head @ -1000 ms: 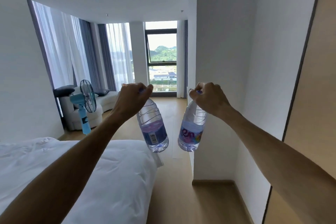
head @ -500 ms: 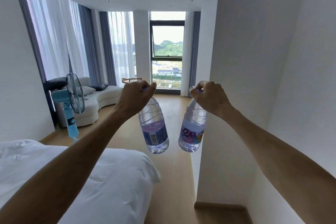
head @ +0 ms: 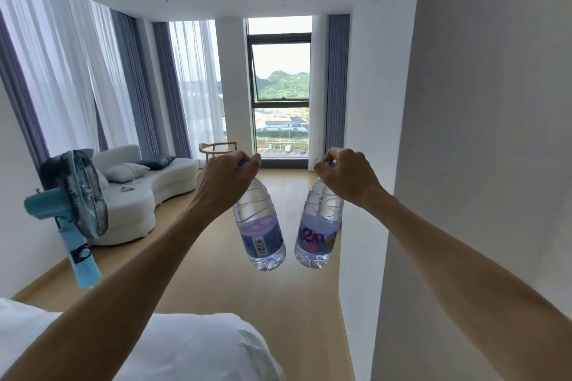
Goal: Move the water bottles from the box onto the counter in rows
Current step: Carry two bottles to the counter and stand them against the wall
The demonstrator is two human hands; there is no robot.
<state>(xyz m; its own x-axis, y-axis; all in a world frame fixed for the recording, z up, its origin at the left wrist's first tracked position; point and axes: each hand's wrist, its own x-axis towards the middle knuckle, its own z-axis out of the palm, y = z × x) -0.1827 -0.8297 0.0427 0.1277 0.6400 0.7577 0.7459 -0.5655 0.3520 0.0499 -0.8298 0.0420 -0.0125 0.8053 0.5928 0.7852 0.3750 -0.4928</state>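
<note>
I hold two clear water bottles with purple labels out in front of me, hanging by their necks. My left hand (head: pixel 227 178) grips the cap end of the left bottle (head: pixel 258 226), whose barcode faces me. My right hand (head: pixel 345 175) grips the cap end of the right bottle (head: pixel 320 230), whose label shows coloured lettering. The bottles hang side by side above the wooden floor, a small gap between them. Neither the box nor the counter is in view.
A white bed corner (head: pixel 192 346) lies at the lower left. A blue standing fan (head: pixel 74 213) leans near the left wall, before a white sofa (head: pixel 145 185). A white wall corner (head: pixel 365 164) juts in on the right. Wooden floor (head: pixel 247 294) runs toward the window.
The view has swung left and moved forward along the aisle beside the bed; the sofa and fan look closer. Both hands still carry their bottles the same way.
</note>
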